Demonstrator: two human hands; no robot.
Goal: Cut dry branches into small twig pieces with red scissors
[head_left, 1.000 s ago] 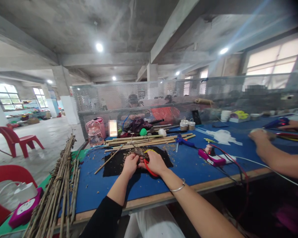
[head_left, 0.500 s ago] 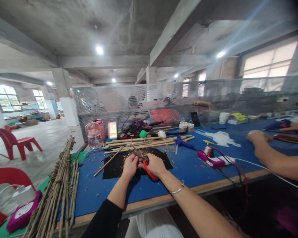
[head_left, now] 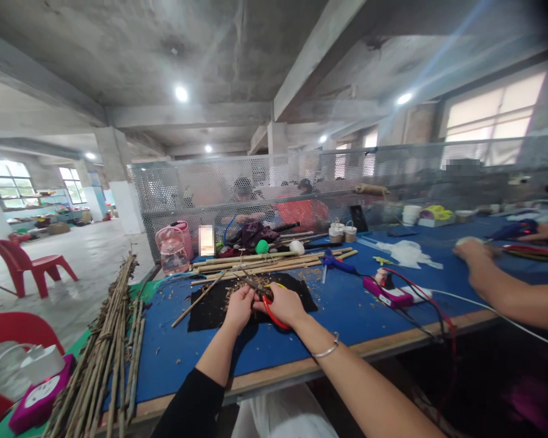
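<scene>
My right hand [head_left: 284, 306] is closed around scissors [head_left: 274, 314] with red and yellow handles. Their blades point away from me, over a black cloth [head_left: 204, 311] strewn with brown chips. Close beside the blades, my left hand [head_left: 240, 306] has its fingers pinched together; what they hold is too small and too hidden to name. Wood chips [head_left: 232, 293] lie just beyond both hands. A thin stick [head_left: 198, 299] rests slantwise across the cloth's left side.
Long pale sticks [head_left: 274, 266] lie behind the cloth. A bundle of dry stalks [head_left: 105, 353] leans at the table's left end. To the right are a blue glue gun [head_left: 340, 263], a purple power strip [head_left: 388, 294] with cables, and a co-worker's arm [head_left: 497, 286].
Very little differs. My hands stay together over the cloth, and the scissor blades have shifted slightly. The view has tilted a touch.
</scene>
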